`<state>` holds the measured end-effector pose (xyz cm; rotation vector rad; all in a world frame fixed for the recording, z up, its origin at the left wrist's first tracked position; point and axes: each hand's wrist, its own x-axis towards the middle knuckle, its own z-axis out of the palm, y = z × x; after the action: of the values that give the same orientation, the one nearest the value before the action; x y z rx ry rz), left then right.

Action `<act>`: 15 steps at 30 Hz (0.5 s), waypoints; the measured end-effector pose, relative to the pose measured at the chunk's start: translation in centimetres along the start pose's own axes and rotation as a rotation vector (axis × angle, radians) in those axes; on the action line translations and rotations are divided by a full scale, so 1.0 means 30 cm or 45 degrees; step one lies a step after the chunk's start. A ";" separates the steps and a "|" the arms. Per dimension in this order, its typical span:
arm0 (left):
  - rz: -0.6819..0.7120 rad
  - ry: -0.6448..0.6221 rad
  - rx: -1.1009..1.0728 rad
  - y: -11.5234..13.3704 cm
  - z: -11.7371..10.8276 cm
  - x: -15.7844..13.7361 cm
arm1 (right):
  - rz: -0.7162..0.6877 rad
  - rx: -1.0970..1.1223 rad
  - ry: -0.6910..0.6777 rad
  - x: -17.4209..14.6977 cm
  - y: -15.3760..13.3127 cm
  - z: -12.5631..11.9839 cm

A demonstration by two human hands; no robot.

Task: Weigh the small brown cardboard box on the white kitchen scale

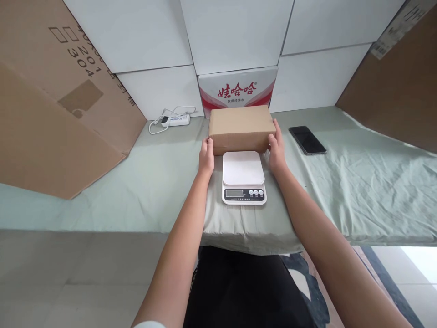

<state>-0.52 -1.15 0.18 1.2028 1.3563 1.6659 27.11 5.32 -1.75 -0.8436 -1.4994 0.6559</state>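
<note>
Head view: we grip brown box (pixel 241 128) at frame centre, left hand (pixel 206 157) on its left end, right hand (pixel 277 152) on its right end, fingers clamped on both ends. Long axis runs left-right across frame. Box sits just behind white scale (pixel 243 169) on desk (pixel 358 182). Box underside hidden; scale display unreadable. Phone (pixel 307 140) to right.

one brown box (pixel 241 127), one scale (pixel 243 177), one phone (pixel 307 140), one power strip (pixel 175 120)
</note>
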 end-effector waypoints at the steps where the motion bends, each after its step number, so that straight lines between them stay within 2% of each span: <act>1: 0.041 -0.008 -0.006 0.008 0.000 -0.002 | 0.030 0.024 0.037 -0.003 -0.025 0.004; 3: 0.140 -0.027 -0.018 0.030 -0.001 -0.010 | 0.042 0.050 0.098 -0.009 -0.085 0.009; 8: 0.331 -0.029 -0.022 0.107 -0.017 -0.077 | -0.102 -0.037 0.102 -0.052 -0.219 -0.012; 15: 0.321 -0.009 -0.023 0.160 -0.074 -0.291 | -0.168 -0.154 0.145 -0.233 -0.288 -0.072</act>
<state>0.73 -10.97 2.63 1.4153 1.2226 1.8396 28.14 -5.49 1.45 -0.8509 -1.4884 0.4165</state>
